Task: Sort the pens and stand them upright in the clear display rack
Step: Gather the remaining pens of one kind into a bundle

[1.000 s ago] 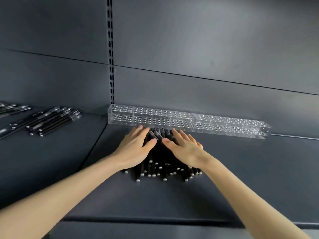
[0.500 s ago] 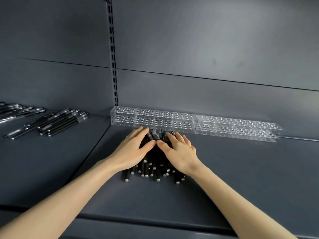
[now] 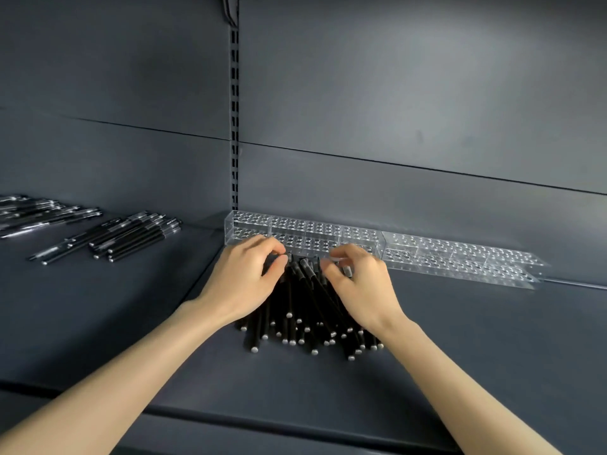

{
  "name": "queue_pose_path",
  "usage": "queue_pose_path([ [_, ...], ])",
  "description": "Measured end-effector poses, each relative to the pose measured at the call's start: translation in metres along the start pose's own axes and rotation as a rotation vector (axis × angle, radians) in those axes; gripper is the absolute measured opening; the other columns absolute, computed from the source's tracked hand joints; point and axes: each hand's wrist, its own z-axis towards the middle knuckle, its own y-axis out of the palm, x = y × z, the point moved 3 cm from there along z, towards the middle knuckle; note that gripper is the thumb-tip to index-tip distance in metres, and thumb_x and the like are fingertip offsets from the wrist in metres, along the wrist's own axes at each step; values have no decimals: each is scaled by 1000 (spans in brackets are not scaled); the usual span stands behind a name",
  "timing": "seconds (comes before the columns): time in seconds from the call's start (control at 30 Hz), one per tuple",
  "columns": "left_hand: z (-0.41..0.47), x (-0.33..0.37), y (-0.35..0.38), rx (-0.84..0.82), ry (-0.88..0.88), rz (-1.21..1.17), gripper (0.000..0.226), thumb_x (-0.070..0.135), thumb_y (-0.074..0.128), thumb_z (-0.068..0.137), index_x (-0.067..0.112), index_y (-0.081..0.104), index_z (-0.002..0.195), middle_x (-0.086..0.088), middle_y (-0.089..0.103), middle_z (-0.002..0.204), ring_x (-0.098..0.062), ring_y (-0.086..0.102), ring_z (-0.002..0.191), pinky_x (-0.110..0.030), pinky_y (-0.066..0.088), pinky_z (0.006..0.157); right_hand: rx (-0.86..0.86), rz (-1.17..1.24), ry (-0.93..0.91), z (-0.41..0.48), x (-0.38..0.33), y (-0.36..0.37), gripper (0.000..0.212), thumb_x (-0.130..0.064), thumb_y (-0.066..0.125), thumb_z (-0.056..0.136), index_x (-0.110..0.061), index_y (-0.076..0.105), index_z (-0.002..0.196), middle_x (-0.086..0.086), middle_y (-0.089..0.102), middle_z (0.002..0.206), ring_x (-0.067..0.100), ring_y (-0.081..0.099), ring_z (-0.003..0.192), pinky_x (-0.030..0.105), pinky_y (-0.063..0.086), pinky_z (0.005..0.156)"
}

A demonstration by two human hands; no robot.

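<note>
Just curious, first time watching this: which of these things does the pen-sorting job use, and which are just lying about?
In the job: pile of black pens, clear display rack, left hand and right hand pinching pen ends.
Lying about for now: loose pens on the left shelf, slotted upright.

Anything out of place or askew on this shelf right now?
Nothing damaged. The pen pile lies crossed and fanned, not aligned, under the left hand and right hand; the clear rack holds none.

No legible print on pens (image 3: 297, 307)
</note>
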Motion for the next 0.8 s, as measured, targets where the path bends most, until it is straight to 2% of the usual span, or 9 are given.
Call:
queue_pose_path([
  [0.1,-3,-2,-25,29,60,64,15,26,53,94,19,66,92,12,63,89,-3,56,73,-25,41,68,15,52,-65,6,-24,3,10,-23,54,89,-26,63,91,-9,70,91,9,64,89,30,51,83],
  [0.17,-5,-7,-43,61,71,76,13,23,55,93,19,65,86,11,63,81,-1,52,62,-26,39,62,21,82,-107,8,-42,9,15,-19,54,88,-31,61,82,-13,69,83,2,64,82,24,50,80],
  [0.27,-11,-26,-72,89,39,52,13,19,56,92,18,64,82,10,63,73,-3,55,64,-30,45,60,23,95,-160,9,-71,28,17,-20,54,87,-32,60,78,-16,66,74,-4,61,74,17,47,72],
  [0.4,-29,-70,-109,86,-12,42,15,18,55,92,20,64,80,10,63,69,11,48,53,-22,34,51,-20,104,-167,9,-111,72,14,-23,53,87,-30,62,80,-14,67,75,2,63,75,29,52,78],
  [0.47,-40,-101,-127,66,-49,35,15,19,55,91,22,64,79,12,64,70,11,51,59,-22,35,54,-45,85,-164,9,-132,100,14,-25,52,89,-26,65,84,-15,66,75,2,62,76,31,52,79],
  [0.57,-51,-152,-155,18,-92,35,14,23,55,91,25,65,82,17,64,77,6,57,76,-25,46,64,-58,55,-153,9,-164,142,13,-24,53,89,-24,65,85,-11,67,77,10,63,78,34,51,81],
  [0.63,-55,-183,-170,-33,-82,61,13,24,55,91,26,65,83,18,62,80,1,59,80,-30,49,71,-67,28,-137,8,-186,170,13,-24,52,88,-22,65,85,-8,68,78,16,63,78,36,50,81],
  [0.8,-53,-241,-189,-144,-57,102,9,30,55,90,26,63,91,16,56,87,-8,57,86,-34,49,75,-60,-1,-87,11,-224,224,16,-26,50,88,-17,64,85,-2,69,80,23,62,78,38,51,78],
])
